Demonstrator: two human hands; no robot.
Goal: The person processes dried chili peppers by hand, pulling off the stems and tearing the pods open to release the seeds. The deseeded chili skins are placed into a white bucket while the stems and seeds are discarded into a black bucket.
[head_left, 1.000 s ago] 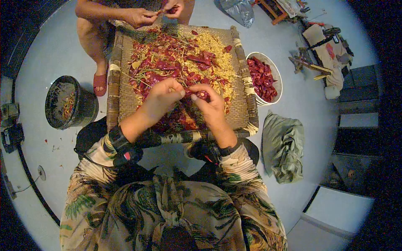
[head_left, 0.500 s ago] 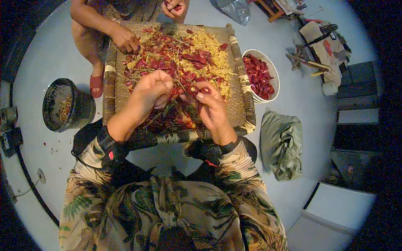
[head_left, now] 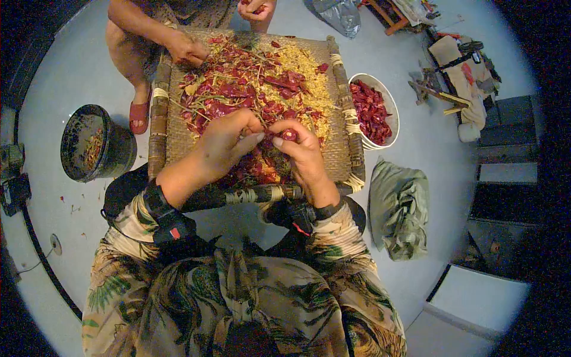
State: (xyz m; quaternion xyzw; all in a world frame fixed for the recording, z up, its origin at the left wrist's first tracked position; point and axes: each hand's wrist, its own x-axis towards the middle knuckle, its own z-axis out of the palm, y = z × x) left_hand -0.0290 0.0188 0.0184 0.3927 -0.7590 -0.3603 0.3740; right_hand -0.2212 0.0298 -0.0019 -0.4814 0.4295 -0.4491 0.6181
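Note:
A woven tray point(head_left: 168, 113) with a wooden frame lies before me, bearing dried red chili pieces point(head_left: 229, 89), stems and yellow seeds point(head_left: 306, 65). Over its near half, my right hand point(head_left: 303, 156) is closed on red chili pieces, one with a pale round end showing between thumb and forefinger. My left hand point(head_left: 225, 143) is pinched close beside it, its fingertips by the same chili; whatever small thing it grips is too small to make out.
A co-worker's hand point(head_left: 187, 49) is at the tray's far left; the other hand point(head_left: 257, 9) holds red pieces. A dark bucket point(head_left: 119, 152) stands left, a white bucket point(head_left: 394, 122) of chilies right. A green bag point(head_left: 399, 208) lies below it.
My left hand has moved right, up to my right hand. The co-worker's hand at the tray has shifted slightly up and right. The view has shifted a little.

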